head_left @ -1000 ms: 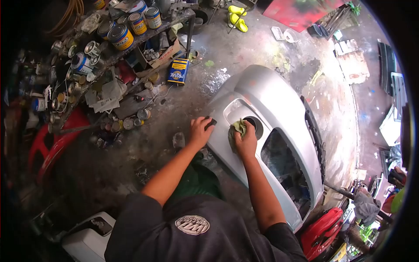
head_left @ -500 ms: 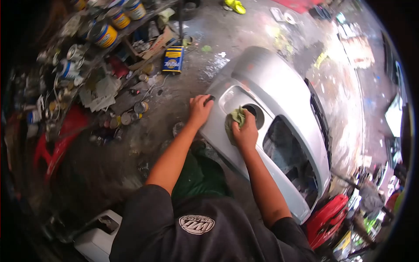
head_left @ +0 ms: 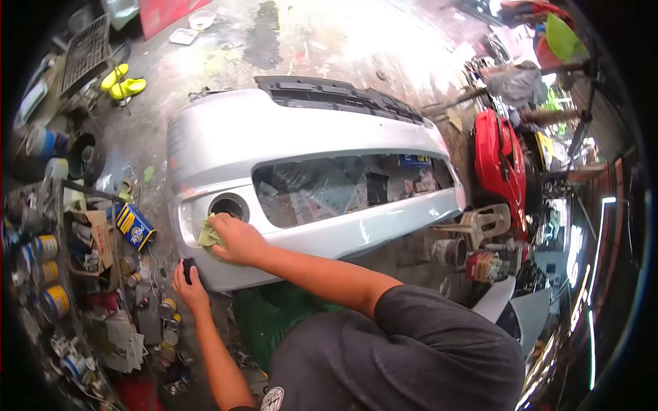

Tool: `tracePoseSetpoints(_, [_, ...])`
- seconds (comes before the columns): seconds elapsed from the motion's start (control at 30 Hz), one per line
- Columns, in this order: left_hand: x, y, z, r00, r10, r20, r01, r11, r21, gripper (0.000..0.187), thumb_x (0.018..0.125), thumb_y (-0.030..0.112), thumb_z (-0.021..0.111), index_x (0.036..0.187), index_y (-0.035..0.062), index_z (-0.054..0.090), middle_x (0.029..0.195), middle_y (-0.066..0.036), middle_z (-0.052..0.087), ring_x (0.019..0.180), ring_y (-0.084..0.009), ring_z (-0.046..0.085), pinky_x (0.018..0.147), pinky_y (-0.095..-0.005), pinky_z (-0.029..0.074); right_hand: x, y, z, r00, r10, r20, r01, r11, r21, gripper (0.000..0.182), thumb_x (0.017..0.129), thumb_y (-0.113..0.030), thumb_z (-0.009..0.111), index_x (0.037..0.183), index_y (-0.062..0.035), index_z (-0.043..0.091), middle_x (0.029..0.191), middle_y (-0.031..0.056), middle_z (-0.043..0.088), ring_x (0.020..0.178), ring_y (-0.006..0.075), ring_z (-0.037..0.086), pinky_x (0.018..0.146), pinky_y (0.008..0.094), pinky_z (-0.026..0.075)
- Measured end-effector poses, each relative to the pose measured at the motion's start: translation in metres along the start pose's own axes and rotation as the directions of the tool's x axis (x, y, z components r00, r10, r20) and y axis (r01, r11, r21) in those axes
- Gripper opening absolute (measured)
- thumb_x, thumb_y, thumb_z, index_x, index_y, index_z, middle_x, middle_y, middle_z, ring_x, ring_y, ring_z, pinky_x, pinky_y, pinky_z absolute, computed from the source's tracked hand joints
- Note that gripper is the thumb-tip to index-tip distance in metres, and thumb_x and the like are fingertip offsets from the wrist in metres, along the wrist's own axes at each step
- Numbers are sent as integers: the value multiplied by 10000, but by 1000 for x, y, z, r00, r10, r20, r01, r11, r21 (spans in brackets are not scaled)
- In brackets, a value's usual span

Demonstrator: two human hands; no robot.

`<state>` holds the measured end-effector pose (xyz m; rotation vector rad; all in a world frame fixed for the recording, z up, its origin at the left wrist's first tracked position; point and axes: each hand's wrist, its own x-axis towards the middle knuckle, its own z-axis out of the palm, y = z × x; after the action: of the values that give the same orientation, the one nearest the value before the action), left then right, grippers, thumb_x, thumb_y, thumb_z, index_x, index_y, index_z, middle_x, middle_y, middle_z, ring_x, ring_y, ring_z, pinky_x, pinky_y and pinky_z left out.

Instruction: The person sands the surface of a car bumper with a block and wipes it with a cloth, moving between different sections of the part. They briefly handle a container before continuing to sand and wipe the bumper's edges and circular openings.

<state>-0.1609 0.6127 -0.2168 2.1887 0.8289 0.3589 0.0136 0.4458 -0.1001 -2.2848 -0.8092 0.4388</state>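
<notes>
A silver car bumper (head_left: 356, 229) lies across the middle of the view, with a long opening and a round hole near its left end. My right hand (head_left: 236, 238) presses a crumpled light-green cloth (head_left: 208, 235) onto the bumper just below the round hole. At the bumper's lower left corner, my left hand (head_left: 191, 286) has its fingers curled round a small black block (head_left: 189, 271).
Cans and papers crowd the left side, near a blue and yellow tin (head_left: 135, 227). Yellow shoes (head_left: 127, 88) lie at the upper left. Red car parts (head_left: 488, 154) and a beige plastic stool (head_left: 490, 222) stand at the right.
My view has turned, so the bumper now lies across the frame rather than slanting down it. The cloth has shifted from beside the round hole's recess to its lower edge.
</notes>
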Motion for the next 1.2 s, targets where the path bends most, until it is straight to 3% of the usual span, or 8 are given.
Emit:
tracePoseSetpoints(0.13, [57,-21,14,988,-124,89,142,963,-231,439,1028,269,662,1348,-31,651,1346,-218,676,1265,-375,603,1123,-460,400,-2,-1,2,1000,-1,-19,1,1000,-10,586,856,-294,741,1355,-50,553,1212,190,591,1067,389,668,867,493,575])
tracePoseSetpoints(0.37, [9,-9,-1,998,67,7,-67,997,28,398,1005,253,675,1324,14,669,1295,-184,684,1220,-384,593,1094,-481,395,-5,-3,2,999,28,32,-27,999,-26,585,861,-298,726,1369,-66,553,1295,187,595,1124,390,656,900,488,571])
tracePoseSetpoints(0.5, [59,-11,16,998,-50,25,51,996,-68,394,990,262,692,1315,40,678,1278,-180,681,1216,-375,597,1102,-508,387,-4,0,7,999,35,-10,-35,999,-14,576,857,-296,734,1360,-73,564,1304,184,606,1140,390,657,920,491,564])
tracePoseSetpoints(0.63, [-5,-1,-3,995,96,-8,-96,995,-6,403,971,270,709,1299,37,681,1284,-200,658,1201,-387,582,1076,-501,415,-3,1,8,999,-11,-31,11,1000,-3,554,853,-285,725,1338,-64,573,1274,198,610,1117,400,662,918,496,568])
tracePoseSetpoints(0.77, [37,11,7,998,-63,-14,62,995,-78,412,953,254,728,1314,61,690,1299,-176,661,1216,-388,575,1088,-504,417,-2,0,6,998,-40,-54,39,999,-23,546,867,-285,723,1345,-67,574,1261,195,622,1100,404,670,921,500,565])
tracePoseSetpoints(1.0, [1,17,1,998,17,-64,-17,1000,2,403,970,281,707,1302,52,698,1293,-179,674,1204,-398,581,1085,-462,428,-5,-1,2,1000,-10,21,11,1000,-22,589,864,-281,726,1385,-58,565,1310,208,613,1149,429,650,961,486,554])
tracePoseSetpoints(1.1, [42,12,10,997,5,-81,-15,992,-123,398,973,311,689,1280,60,706,1243,-170,695,1187,-395,594,1062,-461,440,-3,8,10,999,-54,-8,54,999,-6,573,864,-243,721,1383,-58,566,1301,211,624,1163,419,647,964,482,548])
tracePoseSetpoints(1.2, [47,16,8,995,-31,-91,25,997,-69,385,967,308,693,1265,67,719,1241,-174,695,1178,-388,596,1054,-466,441,-4,-5,6,1000,-11,13,12,998,-61,561,868,-249,725,1375,-61,576,1319,199,636,1150,402,665,956,477,551])
